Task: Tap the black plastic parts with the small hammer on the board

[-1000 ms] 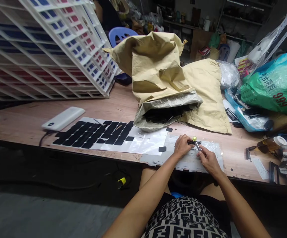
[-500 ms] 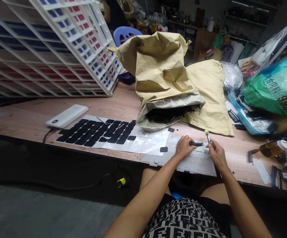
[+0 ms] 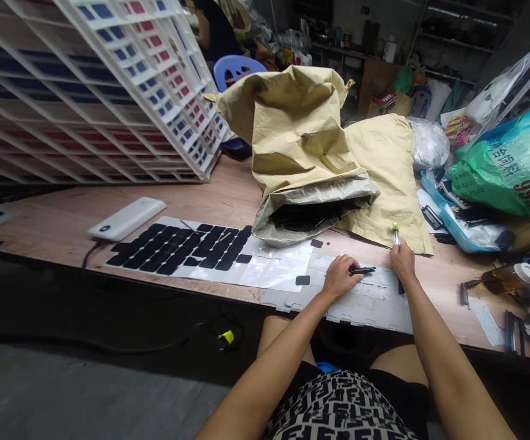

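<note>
My left hand [image 3: 338, 276] is closed on a slim black plastic piece [image 3: 362, 270], which sticks out to the right of the fingers above the grey sheet. In my right hand [image 3: 403, 259] is a small tool [image 3: 395, 231] with a metal shaft and a yellow-green end pointing away from me; its dark handle shows below the fist. Under both hands lies the worn grey sheet [image 3: 351, 305] at the table's front edge. Just beyond, an open tan sack [image 3: 301, 140] has dark pieces in its mouth.
To the left, black rounded pads [image 3: 168, 244] lie on a white sheet beside a white power bank [image 3: 127, 219]. A white plastic crate [image 3: 85, 122] stands at far left. A second tan sack [image 3: 384, 165], a green bag [image 3: 507, 177] and a brown bottle [image 3: 505, 278] are rightward.
My right hand has moved slightly right and away from me with the tool, turning it more upright in view. My left hand stays nearly in place with the black piece.
</note>
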Available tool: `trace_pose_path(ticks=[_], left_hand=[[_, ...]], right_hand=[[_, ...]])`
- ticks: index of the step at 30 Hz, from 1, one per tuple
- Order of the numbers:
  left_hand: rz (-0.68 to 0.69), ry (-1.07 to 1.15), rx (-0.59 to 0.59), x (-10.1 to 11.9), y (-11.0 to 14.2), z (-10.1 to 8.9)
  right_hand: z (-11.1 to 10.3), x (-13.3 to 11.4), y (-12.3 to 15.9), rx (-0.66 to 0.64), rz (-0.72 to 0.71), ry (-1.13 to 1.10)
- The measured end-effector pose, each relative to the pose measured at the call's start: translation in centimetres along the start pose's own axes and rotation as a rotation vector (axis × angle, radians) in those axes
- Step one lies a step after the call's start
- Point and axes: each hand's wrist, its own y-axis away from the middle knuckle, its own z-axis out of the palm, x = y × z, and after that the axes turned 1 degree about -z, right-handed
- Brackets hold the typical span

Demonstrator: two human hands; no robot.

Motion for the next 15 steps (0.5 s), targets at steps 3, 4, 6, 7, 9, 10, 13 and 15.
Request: trace_pose_path(ticks=[3, 4, 6, 7, 9, 10, 13, 15], left_hand=[[0.044, 0.168, -0.053, 1.0, 3.3, -1.4], [0.059, 0.218, -0.116, 1.3, 5.1, -1.8], [0.070, 0.268, -0.285, 1.7, 9.0, -2.4], [0.053, 0.262, -0.363, 1.7, 11.0, -2.5], [-0.036, 0.197, -0.464, 1.4, 14.2, -2.0], [-0.101, 0.152, -0.486, 1.0, 15.3, -1.5], [-0.324, 0.004, -0.498, -0.7, 16.1, 0.5], [-0.474, -0.124, -0.517, -1.8, 15.2, 1.9]], right_hand=[[0.3, -0.6, 0.0, -0.056, 0.027, 0.082], [0.4, -0.8, -0.1, -0.069, 0.037, 0.101], [0.6, -1.0, -0.1, -0.083, 0.057, 0.129], [0.7, -1.1, -0.1, -0.085, 0.062, 0.140], [0.9, -1.3, -0.1, -0.089, 0.066, 0.155], [0.9, -1.3, 0.0, -0.091, 0.069, 0.159], [0.9, -1.4, 0.1, -0.101, 0.084, 0.164], [0.8, -1.5, 0.2, -0.106, 0.095, 0.162]])
